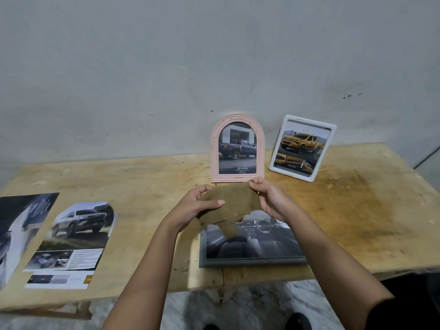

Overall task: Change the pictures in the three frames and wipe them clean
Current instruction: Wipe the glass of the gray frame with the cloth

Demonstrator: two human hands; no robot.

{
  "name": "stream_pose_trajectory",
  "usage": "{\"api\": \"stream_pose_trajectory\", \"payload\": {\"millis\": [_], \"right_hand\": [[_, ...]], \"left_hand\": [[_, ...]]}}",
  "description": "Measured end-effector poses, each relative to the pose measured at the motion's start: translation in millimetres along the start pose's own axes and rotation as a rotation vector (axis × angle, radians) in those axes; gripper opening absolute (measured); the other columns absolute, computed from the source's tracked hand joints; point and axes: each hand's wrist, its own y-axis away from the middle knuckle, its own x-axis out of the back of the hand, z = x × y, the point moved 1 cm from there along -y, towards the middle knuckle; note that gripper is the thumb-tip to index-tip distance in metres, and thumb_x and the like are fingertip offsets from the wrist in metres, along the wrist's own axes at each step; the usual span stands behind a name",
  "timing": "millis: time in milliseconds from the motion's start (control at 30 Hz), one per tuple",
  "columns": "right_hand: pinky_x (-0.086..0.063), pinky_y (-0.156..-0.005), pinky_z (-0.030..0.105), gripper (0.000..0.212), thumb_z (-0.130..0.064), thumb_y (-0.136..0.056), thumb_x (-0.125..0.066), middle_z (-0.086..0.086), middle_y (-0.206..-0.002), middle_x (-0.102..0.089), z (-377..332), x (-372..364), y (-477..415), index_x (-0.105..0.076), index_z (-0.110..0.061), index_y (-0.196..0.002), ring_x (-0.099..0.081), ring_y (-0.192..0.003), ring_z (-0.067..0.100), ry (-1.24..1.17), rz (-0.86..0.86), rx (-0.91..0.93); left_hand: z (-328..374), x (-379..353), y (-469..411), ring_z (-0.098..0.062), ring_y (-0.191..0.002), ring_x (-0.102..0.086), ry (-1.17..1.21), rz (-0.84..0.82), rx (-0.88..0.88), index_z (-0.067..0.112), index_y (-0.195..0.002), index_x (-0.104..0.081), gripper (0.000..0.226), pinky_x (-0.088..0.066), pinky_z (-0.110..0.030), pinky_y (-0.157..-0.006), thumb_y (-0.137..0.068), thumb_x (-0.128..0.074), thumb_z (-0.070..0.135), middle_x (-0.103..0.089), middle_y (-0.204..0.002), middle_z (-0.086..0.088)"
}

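A brown cloth [232,206] is held up between both hands above the table. My left hand [195,207] grips its left side with the thumb on top, and my right hand [269,198] pinches its upper right corner. Under the cloth a grey frame [250,260] lies flat, showing a car interior picture. A pink arched frame [237,148] with a dark pickup picture stands against the wall. To its right a white frame [303,148] with a yellow truck picture leans back.
Two loose car pictures lie at the left of the wooden table [357,198]: one with a silver SUV [71,244] and a darker one [19,232] at the edge. The grey wall stands right behind the frames. My feet show on the floor below.
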Motion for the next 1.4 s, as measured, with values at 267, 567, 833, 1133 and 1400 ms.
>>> {"api": "stream_pose_trajectory", "payload": {"millis": [267, 567, 833, 1133, 1400], "right_hand": [[-0.052, -0.053, 0.021, 0.017, -0.002, -0.092, -0.042, 0.008, -0.076, -0.056, -1.2, -3.7, 3.0, -0.050, -0.008, -0.078, -0.059, -0.064, 0.014, -0.074, 0.079, 0.054], [-0.054, -0.062, 0.021, 0.016, -0.002, -0.094, -0.040, 0.007, -0.086, -0.056, -15.0, -22.4, 9.5, -0.047, -0.010, -0.082, -0.058, -0.082, 0.017, 0.128, -0.018, 0.069], [-0.055, -0.056, 0.022, 0.014, -0.005, -0.069, -0.050, 0.011, -0.078, -0.055, -11.1, -14.8, 8.1, -0.046, -0.007, -0.082, -0.060, -0.067, 0.017, -0.140, -0.052, 0.114], [-0.037, -0.056, 0.025, 0.027, 0.010, -0.075, -0.052, 0.004, -0.066, -0.043, 7.9, 18.0, 11.2, -0.041, -0.013, -0.064, -0.043, -0.064, 0.015, 0.217, 0.270, 0.142], [-0.058, -0.074, 0.031, 0.038, -0.009, -0.073, -0.077, 0.019, -0.108, -0.065, 17.9, 22.3, 8.3, -0.056, -0.002, -0.104, -0.065, -0.089, 0.026, 0.138, 0.348, -0.043]], "left_hand": [[-11.2, -6.8, -2.0, -0.019, -0.092, -0.063, 0.186, 0.009, 0.050, 0.008, -0.115, -0.063, 0.043, -0.054, -0.027, -0.071, -0.076, -0.072, 0.027, -0.067, -0.106, -0.010], [-71.7, -19.1, -9.8, -0.028, -0.103, -0.059, 0.613, 0.205, 0.469, -0.002, -0.121, -0.055, 0.075, -0.048, -0.038, -0.091, -0.090, -0.034, 0.063, -0.062, -0.115, -0.018], [-53.4, -35.6, -6.7, -0.038, -0.119, -0.053, 0.933, 0.010, 0.344, 0.003, -0.124, -0.053, 0.076, -0.041, -0.047, -0.103, -0.081, -0.049, 0.065, -0.055, -0.127, -0.025], [-31.0, -19.1, -11.0, -0.018, -0.087, -0.068, 0.425, 0.174, 0.077, 0.002, -0.117, -0.059, 0.035, -0.057, -0.026, -0.071, -0.088, -0.061, 0.020, -0.070, -0.101, -0.012], [-22.0, -14.9, -13.5, -0.019, -0.090, -0.064, 0.184, 0.348, 0.004, 0.012, -0.101, -0.063, 0.023, -0.052, -0.027, -0.073, -0.080, -0.072, 0.016, -0.068, -0.101, -0.009]]}}
